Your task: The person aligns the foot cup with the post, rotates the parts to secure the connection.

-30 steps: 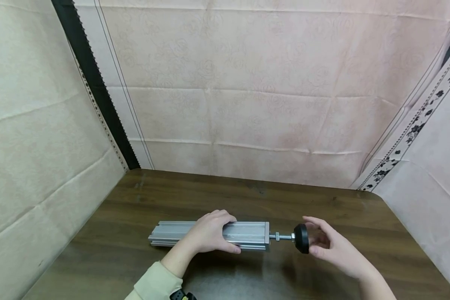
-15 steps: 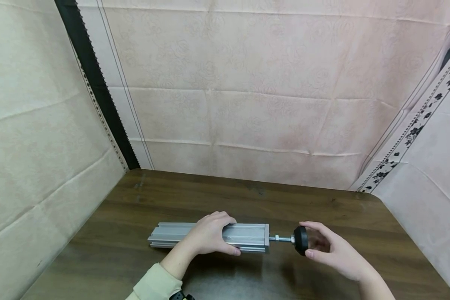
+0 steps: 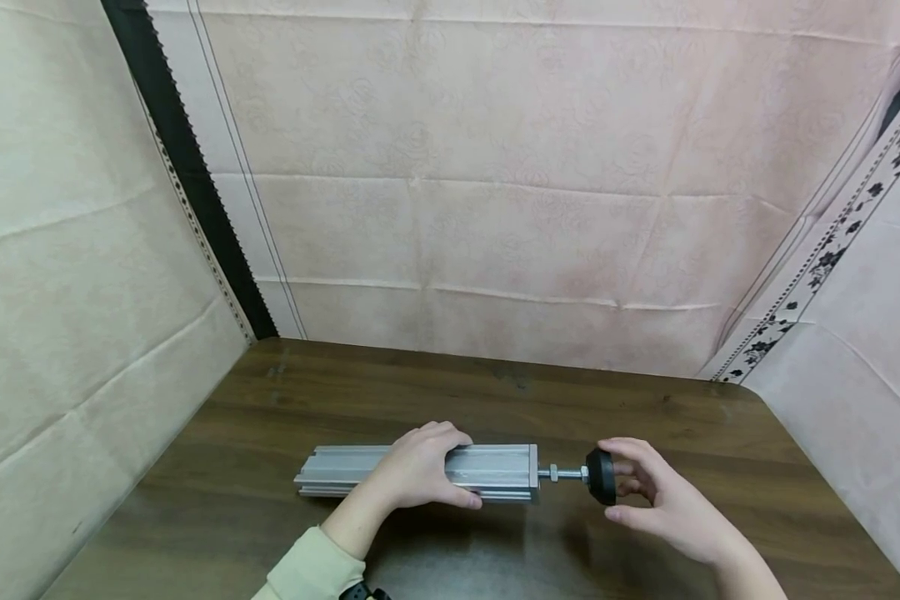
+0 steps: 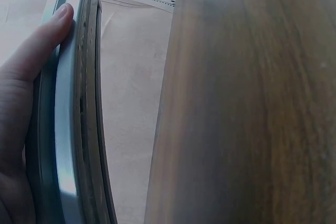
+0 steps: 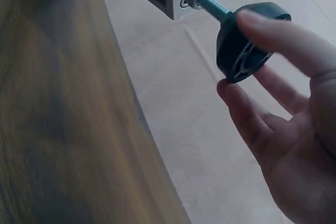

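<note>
My left hand (image 3: 423, 468) grips a silver aluminium extrusion profile (image 3: 502, 467) around its middle, thumb along the near side. The profile lies lengthwise across the view, raised over the table. From its right end plate sticks a threaded rod (image 3: 567, 474) with a nut on it, ending in a black round levelling foot (image 3: 601, 477). My right hand (image 3: 656, 496) pinches the rim of that foot between thumb and fingertips. In the right wrist view the foot's ribbed hollow underside (image 5: 252, 59) faces the palm, and the rod's thread (image 5: 214, 8) shows between nut and foot.
A brown wood-grain table (image 3: 420, 383) lies beneath both hands. Pale patterned cloth (image 3: 495, 167) hangs behind it and on both sides, with a black strip (image 3: 195, 167) at the left corner. A dark watch (image 3: 356, 591) shows at the left wrist.
The right hand's fingers have shifted round the foot's rim, straightening and then curling again. The left hand and the profile stay almost in place.
</note>
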A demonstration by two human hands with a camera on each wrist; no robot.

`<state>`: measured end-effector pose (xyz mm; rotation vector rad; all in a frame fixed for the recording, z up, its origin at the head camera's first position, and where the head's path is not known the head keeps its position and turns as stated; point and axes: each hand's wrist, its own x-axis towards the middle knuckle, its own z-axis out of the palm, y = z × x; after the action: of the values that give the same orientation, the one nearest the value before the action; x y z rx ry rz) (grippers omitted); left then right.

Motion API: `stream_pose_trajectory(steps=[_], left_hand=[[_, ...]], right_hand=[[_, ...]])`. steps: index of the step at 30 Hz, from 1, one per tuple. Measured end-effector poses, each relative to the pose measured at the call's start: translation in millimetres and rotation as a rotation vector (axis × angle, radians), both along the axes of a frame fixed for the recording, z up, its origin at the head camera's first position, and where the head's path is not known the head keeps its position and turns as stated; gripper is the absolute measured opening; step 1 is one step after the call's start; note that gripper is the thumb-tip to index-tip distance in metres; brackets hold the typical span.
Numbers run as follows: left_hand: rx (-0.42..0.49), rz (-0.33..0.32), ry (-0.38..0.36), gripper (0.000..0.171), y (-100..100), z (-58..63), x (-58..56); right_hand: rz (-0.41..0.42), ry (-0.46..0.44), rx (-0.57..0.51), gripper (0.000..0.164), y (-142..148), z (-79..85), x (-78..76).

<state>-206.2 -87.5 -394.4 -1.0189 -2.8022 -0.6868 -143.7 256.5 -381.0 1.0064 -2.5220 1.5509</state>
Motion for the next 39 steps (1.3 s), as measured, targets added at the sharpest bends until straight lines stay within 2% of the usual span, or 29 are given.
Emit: stream_pose_trajectory(steps=[8,10,13,16,19,21,25,27,29,33,37,39], left_hand=[[-0.002,-0.003,-0.007,0.074,0.5,-2.0,1.0],[0.001,-0.006,-0.004,0.074,0.9,-3.2,0.8],[0.006,-0.003,0.001,0.072,1.0,-3.3,1.4],[0.006,0.001,-0.002,0.071,0.2,-2.9,1.7],[0.006,-0.001,-0.013,0.072,0.0,-1.6,1.5],[0.002,-0.003,-0.018,0.073,0.1,-0.8,0.9],[-0.002,-0.004,-0.017,0.074,-0.3,0.7,0.8],[-0.007,-0.004,-0.016,0.074,-0.6,0.8,1.0],[-0.008,-0.005,-0.017,0.074,-0.8,1.0,1.0],[0.0,-0.012,-0.015,0.073,-0.1,1.8,0.2],[0.005,-0.006,-0.02,0.073,-0.4,4.0,0.5],[0.005,-0.001,-0.027,0.074,-0.7,4.8,0.4]], right_hand=[[-0.188,-0.026,0.115,0.044,-2.3,3.5,1.3],[-0.205,-0.016,0.111,0.045,-2.1,2.6,0.9],[-0.182,0.026,0.084,0.059,-0.4,0.2,0.4],[-0.086,0.065,0.029,0.074,0.2,-2.3,0.0],[-0.015,0.083,-0.007,0.075,-0.2,-3.8,0.3],[-0.028,0.076,-0.011,0.071,-1.4,-3.5,0.9],[-0.141,0.055,0.047,0.058,-4.0,-2.0,1.3],[-0.165,0.045,0.067,0.054,-4.7,-1.8,0.5],[-0.157,0.025,0.061,0.056,-4.5,-1.7,0.0],[-0.093,0.016,0.02,0.071,-1.8,-0.5,0.6],[-0.044,0.083,-0.005,0.076,-2.0,1.3,1.0],[-0.068,0.108,-0.005,0.071,-3.7,2.1,0.5]])
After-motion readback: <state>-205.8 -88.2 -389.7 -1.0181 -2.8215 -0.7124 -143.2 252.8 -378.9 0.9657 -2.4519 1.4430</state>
